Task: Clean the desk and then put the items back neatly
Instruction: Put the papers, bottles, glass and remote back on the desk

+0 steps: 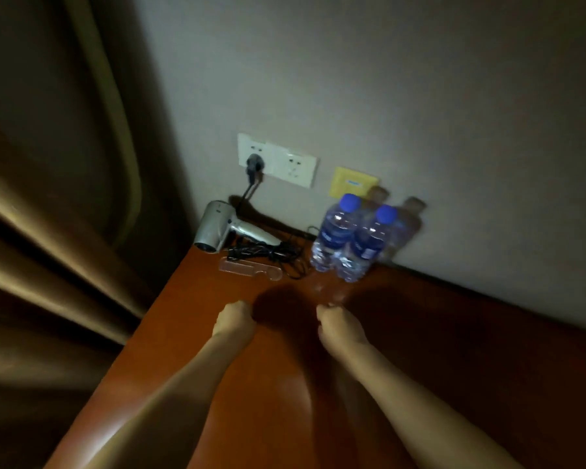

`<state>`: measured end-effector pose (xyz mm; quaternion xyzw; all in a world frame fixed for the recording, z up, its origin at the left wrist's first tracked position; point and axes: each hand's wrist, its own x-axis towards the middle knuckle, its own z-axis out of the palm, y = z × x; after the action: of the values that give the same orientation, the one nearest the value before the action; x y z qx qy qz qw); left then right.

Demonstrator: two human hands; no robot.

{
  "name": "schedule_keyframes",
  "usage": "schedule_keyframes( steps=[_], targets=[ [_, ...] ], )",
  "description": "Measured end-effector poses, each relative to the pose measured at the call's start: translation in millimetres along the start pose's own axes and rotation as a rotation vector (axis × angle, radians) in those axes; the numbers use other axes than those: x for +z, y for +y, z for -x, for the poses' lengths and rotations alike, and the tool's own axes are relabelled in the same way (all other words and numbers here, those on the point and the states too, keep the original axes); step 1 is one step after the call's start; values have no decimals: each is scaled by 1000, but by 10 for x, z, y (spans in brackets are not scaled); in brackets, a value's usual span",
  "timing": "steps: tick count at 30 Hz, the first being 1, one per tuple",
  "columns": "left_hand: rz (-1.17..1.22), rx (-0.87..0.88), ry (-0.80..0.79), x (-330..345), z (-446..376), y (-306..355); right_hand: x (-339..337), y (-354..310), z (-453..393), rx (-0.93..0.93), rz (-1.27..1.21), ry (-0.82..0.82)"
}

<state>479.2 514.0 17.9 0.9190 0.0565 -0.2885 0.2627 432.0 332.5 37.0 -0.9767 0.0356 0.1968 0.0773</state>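
A reddish-brown wooden desk runs along a grey wall. At its far left corner lies a silver hair dryer with its black cord bundled beside it and plugged into the wall. A clear plastic holder lies flat in front of the cord. Two water bottles with blue caps stand upright side by side near the wall. My left hand and my right hand hover over the desk in front of these items, both curled into fists with nothing visible in them.
White wall sockets and a yellow panel sit on the wall above the desk. Brown curtains hang to the left of the desk's left edge. The picture is dim and blurred.
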Motion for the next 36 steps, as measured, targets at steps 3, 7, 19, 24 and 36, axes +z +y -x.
schedule_keyframes(
  steps=[3, 7, 19, 24, 36],
  targets=[
    [-230, 161, -67, 244, 447, 447, -24, 420, 685, 105, -75, -18],
    [-538, 467, -103, 767, 1220, 1111, 30, 1041, 1747, 269, -202, 56],
    [-868, 1309, -362, 3482, 4615, 2172, 1038, 2328, 6120, 999, -407, 323],
    [-1000, 1623, -530, 4358, 6109, 2232, 1519, 2319, 7609, 1314, -487, 405],
    [-1314, 2203, -803, 6485, 8951, 1611, 3097, 1943, 10386, 2061, -783, 430]
  ],
)
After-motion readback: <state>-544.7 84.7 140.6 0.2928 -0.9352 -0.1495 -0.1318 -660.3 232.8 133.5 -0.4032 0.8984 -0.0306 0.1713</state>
